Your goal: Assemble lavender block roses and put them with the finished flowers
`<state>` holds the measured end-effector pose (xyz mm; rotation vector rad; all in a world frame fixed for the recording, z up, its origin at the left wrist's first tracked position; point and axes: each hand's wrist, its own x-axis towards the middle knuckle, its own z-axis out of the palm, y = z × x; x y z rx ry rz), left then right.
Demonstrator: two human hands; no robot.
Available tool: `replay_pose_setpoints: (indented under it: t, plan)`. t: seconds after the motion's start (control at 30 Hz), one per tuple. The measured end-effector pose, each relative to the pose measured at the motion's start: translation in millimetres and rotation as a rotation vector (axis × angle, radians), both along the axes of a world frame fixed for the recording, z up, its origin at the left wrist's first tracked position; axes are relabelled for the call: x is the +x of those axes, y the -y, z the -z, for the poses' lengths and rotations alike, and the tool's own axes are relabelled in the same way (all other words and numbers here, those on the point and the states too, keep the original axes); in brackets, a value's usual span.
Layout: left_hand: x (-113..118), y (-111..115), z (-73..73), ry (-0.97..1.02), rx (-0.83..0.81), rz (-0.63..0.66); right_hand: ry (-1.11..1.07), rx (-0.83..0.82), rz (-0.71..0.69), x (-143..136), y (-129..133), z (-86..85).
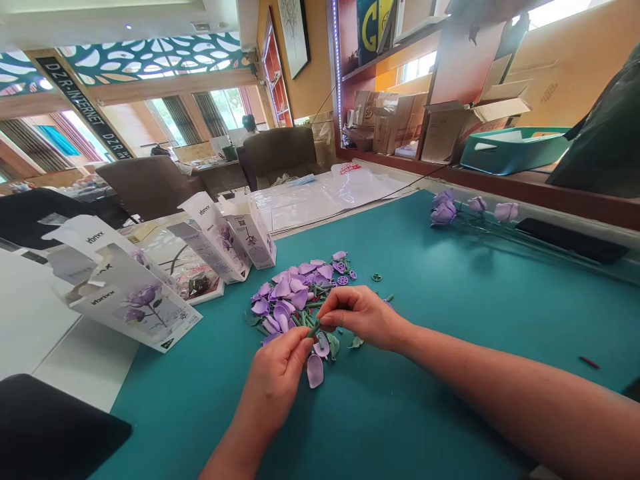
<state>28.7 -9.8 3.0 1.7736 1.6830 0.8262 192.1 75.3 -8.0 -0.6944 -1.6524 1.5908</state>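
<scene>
My left hand [280, 367] pinches a short green stem piece [313, 328] between thumb and fingers. From the right, my right hand [363, 317] grips the upper end of that same piece; its fingertips hide whatever lies inside the pinch. Just beyond and under both hands spreads a pile of purple plastic petals [297, 288], mixed with green stem parts and leaves. One pale petal [315, 371] lies by my left thumb. Purple wheel-shaped parts [342, 280] sit at the pile's far right edge, with a small green ring [377, 277] apart from them.
Printed flower boxes [145, 307] stand open at the left. Finished purple roses [444, 208] lie at the back right beside a dark flat object [570, 240]. A small red stick [589, 362] rests on the green mat [450, 413]. A dark chair-like shape [55, 427] fills the near left corner.
</scene>
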Motion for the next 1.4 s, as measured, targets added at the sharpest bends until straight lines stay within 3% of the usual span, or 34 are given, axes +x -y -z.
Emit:
replay_pose_setpoints:
  t: [0.27,0.53,0.73,1.4]
  plan:
    - [3.2,1.5,-1.9,-0.058,-0.044,-0.008,0.132,0.092,0.055,5.2,-3.7,-1.4]
    - [2.5,-0.2,1.3,-0.153,-0.047,-0.023,0.215,0.139,0.009,4.9,2.4,-4.3]
    - [4.4,0.7,1.0,-0.136,-0.068,0.025,0.308,0.211,-0.002,1.2,9.4,-5.7]
    - [5.9,3.3,-4.8,-0.003,-0.118,0.025,0.331,0.371,0.028,-0.3,13.6,0.0]
